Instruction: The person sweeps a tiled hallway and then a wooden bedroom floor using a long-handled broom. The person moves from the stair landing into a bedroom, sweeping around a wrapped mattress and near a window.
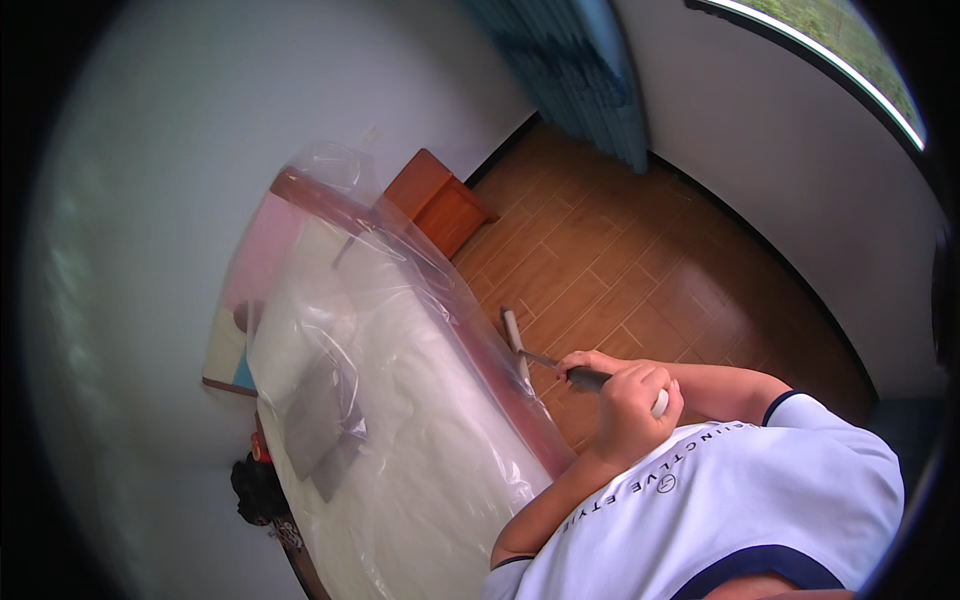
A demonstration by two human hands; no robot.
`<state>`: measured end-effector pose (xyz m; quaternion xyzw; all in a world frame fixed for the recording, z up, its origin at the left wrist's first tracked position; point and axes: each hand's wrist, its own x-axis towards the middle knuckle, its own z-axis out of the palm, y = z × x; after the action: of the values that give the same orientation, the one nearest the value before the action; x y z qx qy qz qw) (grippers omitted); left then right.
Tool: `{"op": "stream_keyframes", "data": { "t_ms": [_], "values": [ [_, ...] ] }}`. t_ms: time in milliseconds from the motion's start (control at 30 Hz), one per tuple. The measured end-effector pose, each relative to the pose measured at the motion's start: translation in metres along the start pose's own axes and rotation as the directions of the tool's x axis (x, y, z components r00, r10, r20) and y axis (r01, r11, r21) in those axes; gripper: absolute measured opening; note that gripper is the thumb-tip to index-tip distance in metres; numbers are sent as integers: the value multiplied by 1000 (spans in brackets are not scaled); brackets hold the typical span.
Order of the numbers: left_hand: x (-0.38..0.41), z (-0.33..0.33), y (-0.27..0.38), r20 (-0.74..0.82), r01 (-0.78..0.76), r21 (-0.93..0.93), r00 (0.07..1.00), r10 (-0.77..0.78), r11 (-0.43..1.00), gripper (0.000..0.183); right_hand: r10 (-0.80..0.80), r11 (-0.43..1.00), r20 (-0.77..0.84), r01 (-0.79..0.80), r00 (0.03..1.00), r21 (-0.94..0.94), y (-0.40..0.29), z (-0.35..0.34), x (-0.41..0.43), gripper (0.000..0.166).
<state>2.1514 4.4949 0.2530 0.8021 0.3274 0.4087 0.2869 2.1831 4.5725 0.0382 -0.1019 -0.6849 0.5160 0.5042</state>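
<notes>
A long-handled floor tool, apparently a mop (512,330), slants down to the wood-look floor beside the bed. Its pale head lies close to the bed's side rail and is partly hidden behind plastic sheeting. My left hand (637,397) is closed around the top of the dark handle, with the white end cap showing past my fingers. Further down, my right hand (592,364) grips the same handle near the thin metal shaft. The bed (420,375) beside me has a reddish wooden frame and lies under clear plastic sheeting.
A reddish-brown wooden nightstand (439,202) stands by the headboard against the wall. Blue curtains (585,82) hang in the corner near a window (847,52). Flat grey pieces (322,420) lie on the bed. A black item (259,491) sits at its far side.
</notes>
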Motion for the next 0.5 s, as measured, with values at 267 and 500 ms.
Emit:
{"op": "stream_keyframes", "data": {
  "t_ms": [267, 500],
  "values": [
    [53, -20, -165, -117, 149, 79, 983, -139, 986, 16, 65, 998, -83, -64, 994, 8, 83, -40, 80, 32],
    [121, -62, -152, -42, -106, -386, 994, 97, 916, 16, 428, 716, -134, -426, 894, -553, 68, -96, 84, 15]
  ]
}}
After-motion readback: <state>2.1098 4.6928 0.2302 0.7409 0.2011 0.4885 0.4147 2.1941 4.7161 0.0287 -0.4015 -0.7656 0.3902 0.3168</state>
